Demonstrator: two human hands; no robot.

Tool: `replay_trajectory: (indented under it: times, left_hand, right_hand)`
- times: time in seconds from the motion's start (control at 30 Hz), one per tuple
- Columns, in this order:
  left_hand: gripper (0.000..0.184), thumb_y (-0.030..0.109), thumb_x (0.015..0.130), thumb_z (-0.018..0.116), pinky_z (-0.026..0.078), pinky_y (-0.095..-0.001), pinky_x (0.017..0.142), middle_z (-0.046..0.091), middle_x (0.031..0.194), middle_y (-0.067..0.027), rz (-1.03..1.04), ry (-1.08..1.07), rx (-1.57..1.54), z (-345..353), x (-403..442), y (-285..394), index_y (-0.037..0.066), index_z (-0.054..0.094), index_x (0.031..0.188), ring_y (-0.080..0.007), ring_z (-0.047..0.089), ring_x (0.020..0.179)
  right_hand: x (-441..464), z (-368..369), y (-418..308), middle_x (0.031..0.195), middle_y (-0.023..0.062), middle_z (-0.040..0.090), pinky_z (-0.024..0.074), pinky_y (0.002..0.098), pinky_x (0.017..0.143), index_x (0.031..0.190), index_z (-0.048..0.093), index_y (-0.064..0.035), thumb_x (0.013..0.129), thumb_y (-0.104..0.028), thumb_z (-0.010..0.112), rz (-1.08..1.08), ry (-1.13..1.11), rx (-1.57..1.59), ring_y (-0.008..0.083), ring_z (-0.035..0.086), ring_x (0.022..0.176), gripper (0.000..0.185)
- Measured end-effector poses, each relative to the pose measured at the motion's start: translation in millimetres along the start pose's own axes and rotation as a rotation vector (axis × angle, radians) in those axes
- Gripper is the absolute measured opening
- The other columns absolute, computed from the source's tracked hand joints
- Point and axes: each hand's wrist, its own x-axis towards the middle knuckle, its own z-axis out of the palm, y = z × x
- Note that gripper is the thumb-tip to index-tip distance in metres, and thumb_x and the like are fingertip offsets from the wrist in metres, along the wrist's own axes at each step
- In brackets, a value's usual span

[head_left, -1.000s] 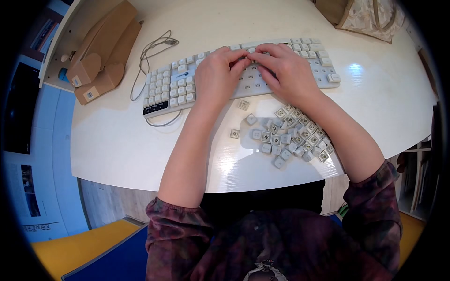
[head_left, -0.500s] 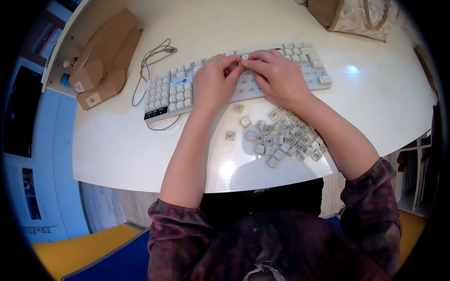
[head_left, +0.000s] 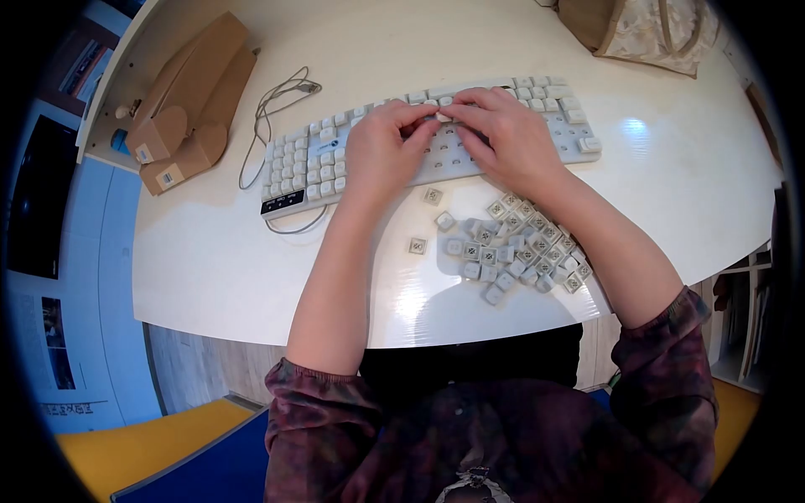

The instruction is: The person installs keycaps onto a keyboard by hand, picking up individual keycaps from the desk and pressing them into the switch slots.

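A white keyboard lies upside-down to my view on the table, with bare switch posts showing along its near middle rows. Over its middle, my left hand and my right hand meet with fingertips pinched together. Between them a white keycap shows, gripped from both sides; the fingers partly cover it. Nearer to me lies a heap of loose keycaps, some with their hollow undersides up. A few single keycaps sit left of the heap.
A grey cable is coiled at the keyboard's left. Brown cardboard pieces stand at the table's far left, and a patterned bag is at the far right. The white table's curved front edge is close to my body.
The fingertips have shifted slightly and the keycap between them shows more clearly. The whole view has moved a little; the heap looks the same.
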Motion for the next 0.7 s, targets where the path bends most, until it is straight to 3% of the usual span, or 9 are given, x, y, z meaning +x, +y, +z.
replay_trajectory:
  times: [0.13,0.23,0.33,0.7]
  left_hand:
    - [0.02,0.021,0.083,0.077,0.052,-0.0343,0.068,0.07,0.082,-0.0044,-0.079,0.0,0.026,-0.5,0.9,7.0,0.012,0.078,0.101,-0.0216,0.067,0.073]
    - [0.021,0.011,0.085,0.076,0.048,-0.0262,0.064,0.068,0.078,-0.0036,-0.106,0.001,0.001,-0.3,1.3,11.7,0.006,0.077,0.105,-0.0109,0.058,0.068]
    - [0.018,0.023,0.082,0.078,0.053,-0.0341,0.068,0.073,0.081,-0.005,-0.152,-0.014,-0.014,-0.3,2.8,9.7,0.012,0.079,0.097,-0.022,0.069,0.073]
    - [0.015,0.02,0.085,0.075,0.053,-0.035,0.069,0.071,0.084,-0.0049,-0.1,0.008,0.029,2.3,2.0,8.4,0.011,0.078,0.096,-0.0223,0.068,0.075]
  right_hand:
    - [0.7,-1.4,-1.2,0.107,0.0015,0.067,0.0544,0.0368,0.08,0.105,0.074,-0.0095,0.085,-0.01,0.064,0.0,0.0,0.022,0.0224,0.063,0.098,0.022]
    - [0.5,-1.7,0.0,0.107,0.0012,0.067,0.0544,0.0368,0.079,0.103,0.074,-0.0094,0.084,-0.009,0.065,-0.009,-0.007,0.024,0.0224,0.063,0.097,0.021]
    - [0.9,-1.7,1.0,0.106,0.0008,0.067,0.0545,0.0368,0.078,0.101,0.074,-0.0093,0.083,-0.008,0.066,-0.03,-0.01,0.007,0.0222,0.063,0.096,0.02]
    - [4.3,-2.6,-0.1,0.104,0.0004,0.066,0.0547,0.037,0.077,0.098,0.074,-0.0089,0.082,-0.008,0.065,-0.055,-0.051,-0.041,0.022,0.063,0.095,0.017]
